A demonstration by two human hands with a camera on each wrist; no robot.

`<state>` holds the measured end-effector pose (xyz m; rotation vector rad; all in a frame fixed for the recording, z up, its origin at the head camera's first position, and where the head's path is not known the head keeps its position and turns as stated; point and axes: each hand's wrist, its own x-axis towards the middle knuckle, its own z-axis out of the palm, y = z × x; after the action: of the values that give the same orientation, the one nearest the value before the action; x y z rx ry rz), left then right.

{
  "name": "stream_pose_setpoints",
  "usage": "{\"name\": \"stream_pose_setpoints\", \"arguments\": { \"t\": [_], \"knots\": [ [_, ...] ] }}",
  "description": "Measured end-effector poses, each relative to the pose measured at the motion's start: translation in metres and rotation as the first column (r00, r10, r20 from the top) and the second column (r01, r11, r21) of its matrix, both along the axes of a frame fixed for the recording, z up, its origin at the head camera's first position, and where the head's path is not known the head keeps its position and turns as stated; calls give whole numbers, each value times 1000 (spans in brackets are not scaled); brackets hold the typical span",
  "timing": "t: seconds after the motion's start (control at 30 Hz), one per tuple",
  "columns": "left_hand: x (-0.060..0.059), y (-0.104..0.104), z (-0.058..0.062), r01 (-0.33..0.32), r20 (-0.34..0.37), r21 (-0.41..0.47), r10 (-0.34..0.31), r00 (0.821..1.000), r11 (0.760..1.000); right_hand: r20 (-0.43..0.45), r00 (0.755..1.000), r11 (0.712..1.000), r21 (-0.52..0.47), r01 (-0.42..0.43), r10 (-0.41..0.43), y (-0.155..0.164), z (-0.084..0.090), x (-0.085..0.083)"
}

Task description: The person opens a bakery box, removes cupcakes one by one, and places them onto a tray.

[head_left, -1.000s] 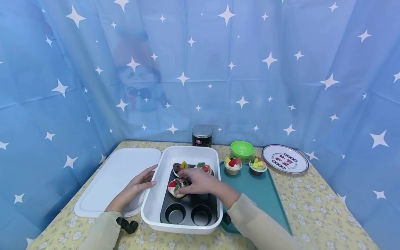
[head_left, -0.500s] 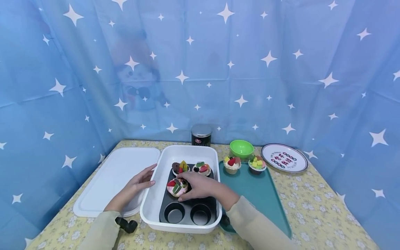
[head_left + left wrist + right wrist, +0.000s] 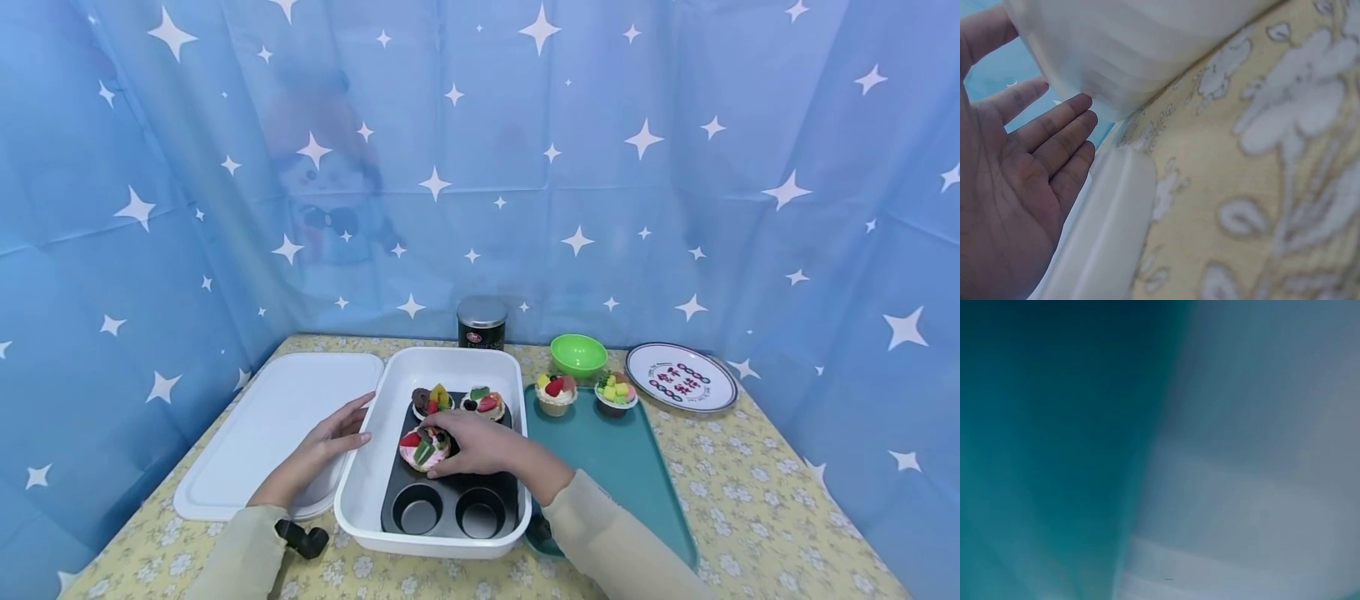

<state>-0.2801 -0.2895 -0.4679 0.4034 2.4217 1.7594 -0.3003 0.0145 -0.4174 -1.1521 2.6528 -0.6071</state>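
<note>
A white deep pan [image 3: 431, 546] holds a black muffin tin [image 3: 448, 527]. My right hand [image 3: 480, 442] reaches over the tin, thumb and forefinger curved round the right side of a pink-frosted fruit cupcake [image 3: 424, 450] in the middle left cup. Two more cupcakes sit in the back row: one with chocolate [image 3: 432, 402], one with strawberry [image 3: 483, 403]. My left hand [image 3: 333, 442] rests its extended fingers against the pan's left wall; the left wrist view shows these fingers [image 3: 1063, 134] straight under the pan's side [image 3: 1129, 56]. The right wrist view is blurred.
A white lid [image 3: 277, 425] lies left of the pan. On the right, a teal tray [image 3: 622, 467] bears two cupcakes, one strawberry-topped [image 3: 556, 396] and one yellow-topped [image 3: 616, 393]. Behind stand a black tin can [image 3: 482, 325], a green bowl [image 3: 578, 357] and a white plate [image 3: 681, 377].
My right hand has shifted slightly, its thumb moving from over the pink cupcake to that cupcake's lower right edge. The left hand stays against the pan.
</note>
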Motion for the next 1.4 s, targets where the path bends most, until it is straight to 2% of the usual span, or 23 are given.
{"name": "stream_pose_setpoints", "arguments": {
  "t": [1.1, 1.4],
  "knots": [
    [0, -1, -1, 4, -4, -4, -4, 1000, 1000, -67, 998, 1000, 2, -15, 15, 2, 0, 2],
    [0, 0, -2, -10, 7, -11, 10, 1000, 1000, -87, 994, 995, -72, -70, 64, 3, 1, 4]
  ]
}}
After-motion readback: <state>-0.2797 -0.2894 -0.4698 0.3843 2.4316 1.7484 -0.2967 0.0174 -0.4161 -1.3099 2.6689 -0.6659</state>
